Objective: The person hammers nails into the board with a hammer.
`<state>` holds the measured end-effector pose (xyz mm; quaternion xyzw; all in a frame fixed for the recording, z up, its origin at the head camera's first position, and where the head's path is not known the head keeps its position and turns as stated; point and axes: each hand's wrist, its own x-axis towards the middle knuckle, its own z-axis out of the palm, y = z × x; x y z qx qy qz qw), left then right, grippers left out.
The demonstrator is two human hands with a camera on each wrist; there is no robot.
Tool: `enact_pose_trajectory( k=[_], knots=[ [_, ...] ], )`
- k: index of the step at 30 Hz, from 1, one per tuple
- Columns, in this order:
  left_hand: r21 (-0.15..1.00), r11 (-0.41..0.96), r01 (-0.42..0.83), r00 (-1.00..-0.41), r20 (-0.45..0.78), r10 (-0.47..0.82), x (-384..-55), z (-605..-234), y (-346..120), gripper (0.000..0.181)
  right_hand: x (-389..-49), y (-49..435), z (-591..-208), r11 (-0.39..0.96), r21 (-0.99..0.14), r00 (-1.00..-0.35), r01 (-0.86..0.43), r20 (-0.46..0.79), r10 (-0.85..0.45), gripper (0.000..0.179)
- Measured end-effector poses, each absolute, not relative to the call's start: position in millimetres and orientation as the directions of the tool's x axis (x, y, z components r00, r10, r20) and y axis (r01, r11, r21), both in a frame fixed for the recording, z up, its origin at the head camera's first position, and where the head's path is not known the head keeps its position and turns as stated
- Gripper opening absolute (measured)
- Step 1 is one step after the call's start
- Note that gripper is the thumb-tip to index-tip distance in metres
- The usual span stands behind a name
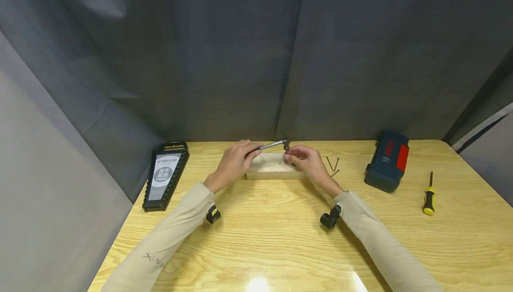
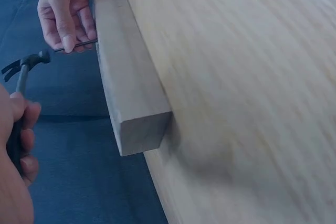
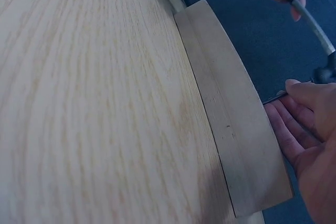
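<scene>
My left hand [image 1: 235, 162] grips a small claw hammer [image 2: 22, 80] by its dark handle. In the head view the hammer's metal shaft slants across above a pale wooden block [image 1: 276, 176], its head close to my right hand. With thumb and fingers, my right hand [image 1: 307, 163] pinches a thin nail [image 2: 81, 44], whose tip is right at the top face of the block. In the left wrist view the hammer head lines up just off the nail's other end. The block [image 3: 226, 114] lies flat on the wood-grain table, near its far edge.
Several loose nails [image 1: 335, 164] lie right of the block. Farther right are a dark blue case [image 1: 384, 163] with a red panel and a yellow-and-black screwdriver [image 1: 429, 199]. A black rack [image 1: 165, 176] with a white label lies at left. Dark curtain [image 1: 224, 60] hangs behind the table.
</scene>
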<state>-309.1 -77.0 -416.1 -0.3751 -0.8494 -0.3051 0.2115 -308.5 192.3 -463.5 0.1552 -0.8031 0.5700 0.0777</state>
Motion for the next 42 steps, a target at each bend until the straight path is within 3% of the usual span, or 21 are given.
enact_pose_trajectory(
  k=[7, 14, 32, 42],
  knots=[
    [0.417, 0.481, 0.771, -0.612, 0.693, 0.381, -311, -416, -74, 0.024, -310, 193, -464, 0.280, -0.895, -0.936, -0.348, 0.313, -0.163, 0.019],
    [0.342, 0.507, 0.791, -0.592, 0.636, 0.495, -305, -432, -78, 0.025, -309, 192, -464, 0.300, -0.888, -0.936, -0.348, 0.312, -0.161, 0.016],
    [0.352, 0.496, 0.794, -0.597, 0.608, 0.524, -305, -427, -74, 0.025, -308, 193, -463, 0.312, -0.889, -0.940, -0.335, 0.293, -0.174, 0.015],
    [0.347, 0.514, 0.784, -0.600, 0.637, 0.485, -308, -411, -75, 0.024, -308, 191, -464, 0.255, -0.917, -0.950, -0.308, 0.282, -0.134, 0.019]
  ],
)
